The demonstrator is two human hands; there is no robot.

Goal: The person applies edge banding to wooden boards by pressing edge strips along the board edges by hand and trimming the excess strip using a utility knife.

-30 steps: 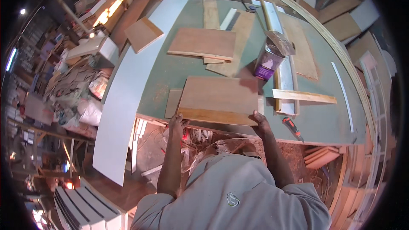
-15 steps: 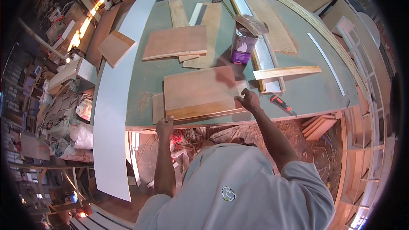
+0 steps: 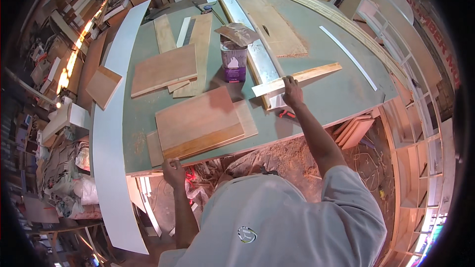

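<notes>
My right hand (image 3: 293,92) reaches across the bench, its fingers closed over the middle of a narrow wooden strip (image 3: 321,72). This strip lies crosswise over the near end of a long pale channel-like piece (image 3: 258,56) with wooden edges. A rectangular brown board (image 3: 198,119) rests at the bench's near edge, on top of another thin board (image 3: 247,118). Curled at the near left corner of these boards is my left hand (image 3: 173,172); what its fingers hold, if anything, is hidden. Close to my right wrist lies a red and black hand tool (image 3: 286,114), partly covered by my forearm.
A purple and white can (image 3: 233,63) with a flat brown piece (image 3: 236,33) on top stands mid-bench. More boards (image 3: 165,70) lie behind. A long white panel (image 3: 113,133) runs along the left side. Long thin strips (image 3: 316,14) line the far right edge.
My right hand has left the side of the brown board and moved forward and right onto the wooden strip. My left hand stays by the board's near left corner. The view has shifted.
</notes>
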